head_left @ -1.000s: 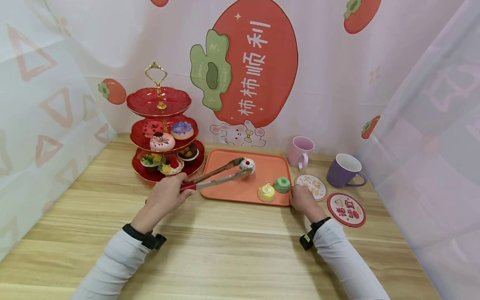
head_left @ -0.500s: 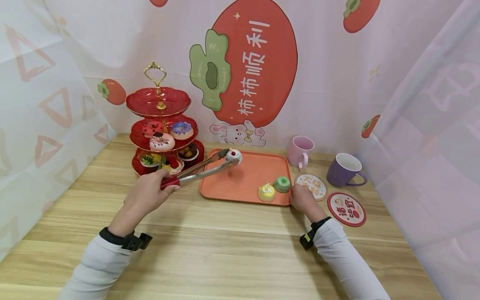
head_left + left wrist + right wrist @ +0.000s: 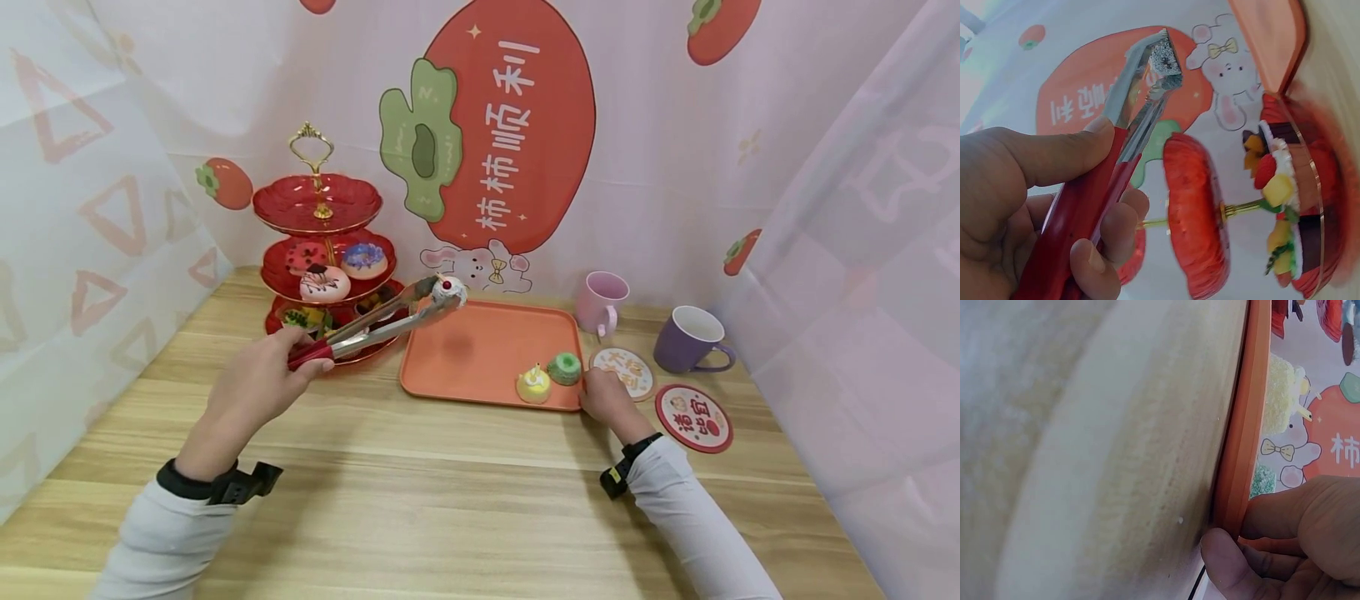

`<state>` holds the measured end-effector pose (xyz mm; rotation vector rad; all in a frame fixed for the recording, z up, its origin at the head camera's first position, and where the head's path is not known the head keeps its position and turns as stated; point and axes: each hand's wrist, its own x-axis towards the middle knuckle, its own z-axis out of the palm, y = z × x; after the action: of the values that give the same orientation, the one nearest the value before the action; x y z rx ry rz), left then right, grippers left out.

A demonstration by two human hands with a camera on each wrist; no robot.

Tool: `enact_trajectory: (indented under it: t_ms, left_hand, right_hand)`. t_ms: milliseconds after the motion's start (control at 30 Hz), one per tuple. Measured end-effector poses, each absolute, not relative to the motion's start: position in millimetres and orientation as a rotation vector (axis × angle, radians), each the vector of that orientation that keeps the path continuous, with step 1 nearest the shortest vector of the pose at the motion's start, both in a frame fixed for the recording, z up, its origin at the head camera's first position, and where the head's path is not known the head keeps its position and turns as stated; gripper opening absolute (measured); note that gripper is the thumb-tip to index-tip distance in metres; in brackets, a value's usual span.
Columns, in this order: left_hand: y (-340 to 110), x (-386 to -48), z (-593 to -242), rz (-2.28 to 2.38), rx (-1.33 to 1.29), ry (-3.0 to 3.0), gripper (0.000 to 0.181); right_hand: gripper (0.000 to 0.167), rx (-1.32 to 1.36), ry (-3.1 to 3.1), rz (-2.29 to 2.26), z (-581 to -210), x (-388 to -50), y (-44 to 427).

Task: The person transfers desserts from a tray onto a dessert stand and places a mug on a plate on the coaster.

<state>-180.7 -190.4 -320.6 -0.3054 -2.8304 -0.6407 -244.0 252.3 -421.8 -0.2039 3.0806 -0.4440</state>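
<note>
My left hand (image 3: 258, 379) grips the red handles of metal tongs (image 3: 1088, 206). Between the tong tips is a small white cake with a red cherry (image 3: 450, 292), held above the back left part of the orange tray (image 3: 480, 396). On the tray's front right lie a yellow cake (image 3: 533, 385) and a green ring-shaped cake (image 3: 564, 368). At that corner my right hand (image 3: 609, 398) pinches the tray rim between thumb and fingers, as the right wrist view shows. Left of the tray stands a red three-tier stand (image 3: 318, 204); the tongs and left hand partly hide its bottom tier.
A pink donut (image 3: 325, 284) and a purple-topped donut (image 3: 364, 260) are among the sweets on the stand's middle tier. A pink mug (image 3: 602, 302), a purple mug (image 3: 686, 342), a white coaster (image 3: 630, 373) and a red-rimmed coaster (image 3: 693, 418) are to the right.
My left hand has drawn left and toward me with the tongs, and the cherry-topped cake has risen off the tray and moved left. My right hand stays at the tray corner.
</note>
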Motion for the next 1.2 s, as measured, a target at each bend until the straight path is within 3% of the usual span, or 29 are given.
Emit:
enact_trajectory:
  t_ms: [1200]
  left_hand:
    - [-213.5, -164.6, -269.6, -0.597, -0.211, -2.563, 0.034]
  right_hand:
    - [0.009, -0.165, 3.049, -0.458, -419.9, -243.9, 251.6]
